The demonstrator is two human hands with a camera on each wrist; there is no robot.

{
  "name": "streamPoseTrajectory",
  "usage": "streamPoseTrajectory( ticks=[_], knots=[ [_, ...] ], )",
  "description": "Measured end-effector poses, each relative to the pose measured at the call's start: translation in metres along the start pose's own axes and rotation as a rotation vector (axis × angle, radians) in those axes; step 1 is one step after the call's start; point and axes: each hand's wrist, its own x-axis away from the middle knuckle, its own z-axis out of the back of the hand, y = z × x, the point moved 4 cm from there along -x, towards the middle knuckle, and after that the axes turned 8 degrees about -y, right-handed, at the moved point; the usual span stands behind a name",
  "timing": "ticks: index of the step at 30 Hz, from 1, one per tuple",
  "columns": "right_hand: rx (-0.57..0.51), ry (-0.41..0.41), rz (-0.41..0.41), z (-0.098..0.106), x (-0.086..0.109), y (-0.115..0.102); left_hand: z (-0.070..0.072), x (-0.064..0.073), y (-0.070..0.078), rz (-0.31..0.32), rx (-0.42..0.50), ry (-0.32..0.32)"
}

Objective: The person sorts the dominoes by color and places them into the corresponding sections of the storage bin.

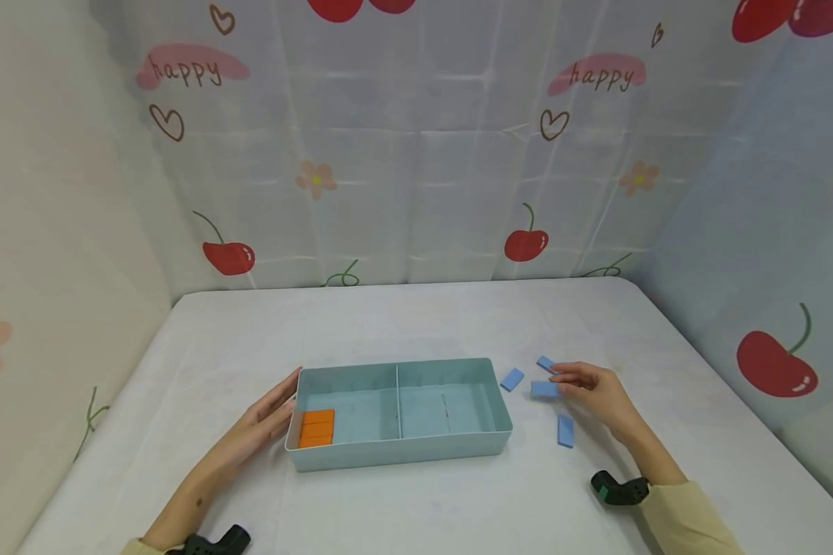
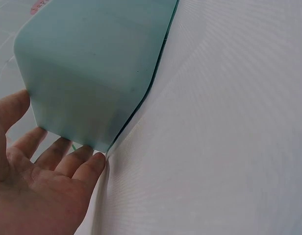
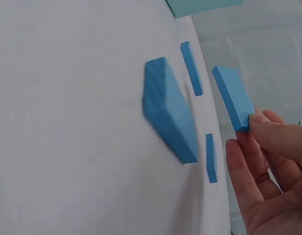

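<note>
A pale teal box (image 1: 403, 451) with a divider stands on the table. My left hand (image 1: 257, 428) rests against its left end; in the left wrist view the fingertips (image 2: 94, 161) touch the box wall (image 2: 87, 78), fairly straight. Inside the left compartment lie orange blocks (image 1: 317, 428), side by side in the front left corner. To the right of the box, my right hand (image 1: 597, 397) pinches a flat blue block (image 3: 234, 98) between thumb and fingers, above the table. Three more blue blocks lie about it: one left (image 1: 512, 379), one behind (image 1: 545, 362), one in front (image 1: 565, 432).
A white cloth covers the table (image 1: 416, 509). Behind it hangs a printed curtain (image 1: 416, 154) with cherries and hearts, and similar sheets flank both sides. The box's right compartment (image 1: 451, 401) shows its bare floor. A dark wrist device (image 1: 619, 489) sits on the right forearm.
</note>
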Motion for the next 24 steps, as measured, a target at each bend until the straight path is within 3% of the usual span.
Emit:
streamPoseTrajectory(
  ticks=[6,12,19,24],
  knots=[
    [-0.069,0.018,-0.016,0.002,0.0,-0.02,0.0,0.0,0.0,0.001,-0.003,0.0],
    [-0.078,0.048,-0.058,-0.008,-0.001,-0.056,-0.001,0.0,0.001,-0.014,-0.011,-0.014],
    [-0.122,0.017,-0.062,-0.037,-0.006,-0.089,0.0,0.0,0.0,-0.01,-0.004,-0.006],
    [-0.168,-0.075,-0.018,-0.065,-0.012,-0.106,0.0,0.0,-0.001,-0.012,0.004,-0.006]
  ],
)
